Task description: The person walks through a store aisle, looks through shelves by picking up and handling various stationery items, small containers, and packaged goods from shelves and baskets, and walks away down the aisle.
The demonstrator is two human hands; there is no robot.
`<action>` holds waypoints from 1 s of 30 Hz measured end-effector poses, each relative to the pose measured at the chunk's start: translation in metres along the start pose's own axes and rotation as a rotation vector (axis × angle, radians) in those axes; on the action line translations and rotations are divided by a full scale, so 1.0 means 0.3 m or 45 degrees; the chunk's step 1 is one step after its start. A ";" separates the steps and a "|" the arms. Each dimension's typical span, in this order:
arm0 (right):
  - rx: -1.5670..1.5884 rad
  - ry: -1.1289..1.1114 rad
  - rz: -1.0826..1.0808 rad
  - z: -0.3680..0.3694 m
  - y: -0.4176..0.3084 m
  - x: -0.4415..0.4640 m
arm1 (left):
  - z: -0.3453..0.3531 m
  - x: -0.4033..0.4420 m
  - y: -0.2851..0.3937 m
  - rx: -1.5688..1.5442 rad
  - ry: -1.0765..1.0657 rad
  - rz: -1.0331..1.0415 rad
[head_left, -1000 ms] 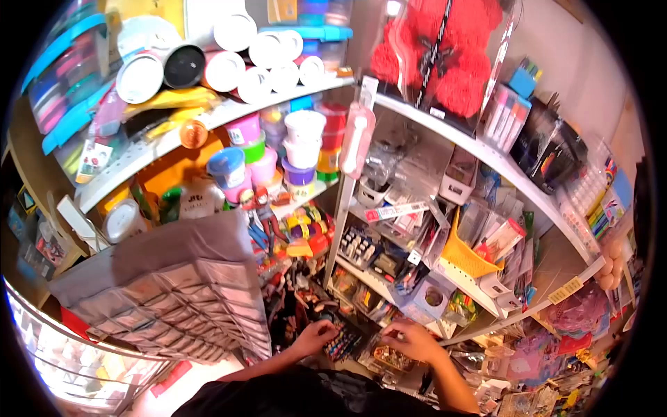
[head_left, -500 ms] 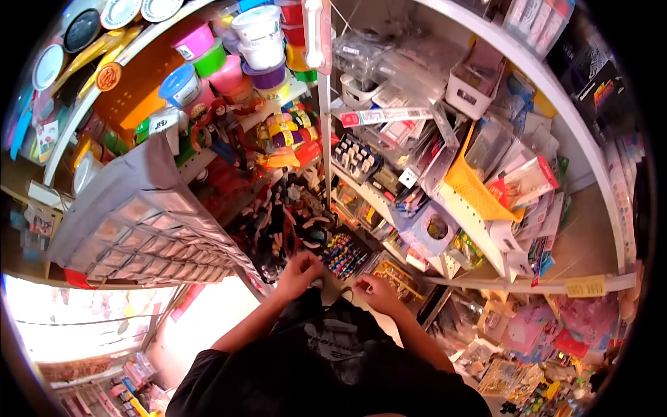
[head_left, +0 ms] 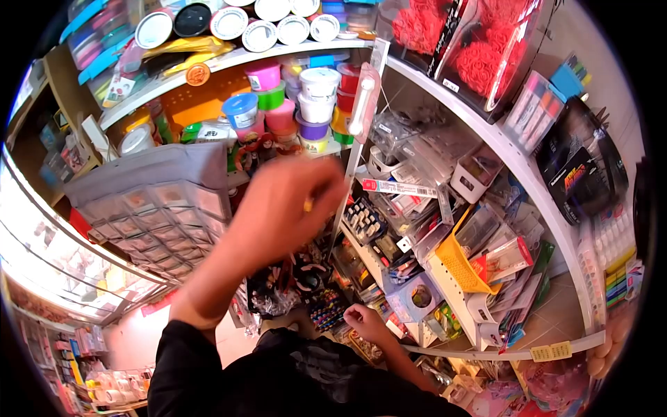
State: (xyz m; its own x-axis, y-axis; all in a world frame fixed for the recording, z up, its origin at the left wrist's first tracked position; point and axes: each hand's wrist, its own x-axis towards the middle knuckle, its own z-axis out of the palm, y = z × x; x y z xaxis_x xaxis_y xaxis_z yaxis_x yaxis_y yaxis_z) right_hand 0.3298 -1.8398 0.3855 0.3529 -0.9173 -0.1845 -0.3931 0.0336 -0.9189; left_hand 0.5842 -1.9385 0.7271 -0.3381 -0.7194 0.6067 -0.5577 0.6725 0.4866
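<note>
My left hand [head_left: 292,201] is raised high in front of the shelves, smeared by motion, its fingers curled closed. A small yellowish spot shows between the fingers; I cannot make out what it is. Lower down, near my chest, my right hand [head_left: 365,323] is closed with its thumb and fingers bent together. Whatever it may hold is hidden. Behind my left hand stand stacked lidded tubs, among them a white tub [head_left: 317,109] and a blue-lidded tub [head_left: 240,109]. Near my right hand lies a bundle of small multicoloured items [head_left: 326,311].
A grey hanging organizer with clear pockets [head_left: 153,201] is at the left. On the right, shelves hold a yellow basket [head_left: 462,260], a white bin [head_left: 475,179] and many packets. Red rose-like flowers in a clear box [head_left: 479,62] stand above. The white shelf post [head_left: 358,149] divides both sides.
My left hand has risen from beside my right hand to shelf height, and the two are now apart. The view has tilted upward, showing more of the upper shelves. My right hand stays low.
</note>
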 end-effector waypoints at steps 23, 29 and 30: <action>0.098 0.564 0.241 -0.034 -0.057 -0.290 | 0.043 1.148 -0.377 1.320 -0.254 0.064; 0.014 0.638 0.322 -0.024 -0.002 -0.329 | 0.061 1.205 -0.419 1.197 -0.374 -0.069; -0.020 0.629 0.334 -0.024 0.008 -0.331 | 0.064 1.214 -0.428 1.192 -0.368 -0.061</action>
State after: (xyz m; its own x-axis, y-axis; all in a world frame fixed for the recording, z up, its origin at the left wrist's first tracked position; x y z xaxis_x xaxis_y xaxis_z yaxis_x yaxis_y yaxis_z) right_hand 0.2877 -1.7515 0.4042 -0.1967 -0.9561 -0.2171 -0.4282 0.2830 -0.8583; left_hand 0.5180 -2.2903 0.8735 -0.4026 -0.8411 0.3612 -0.9092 0.3215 -0.2646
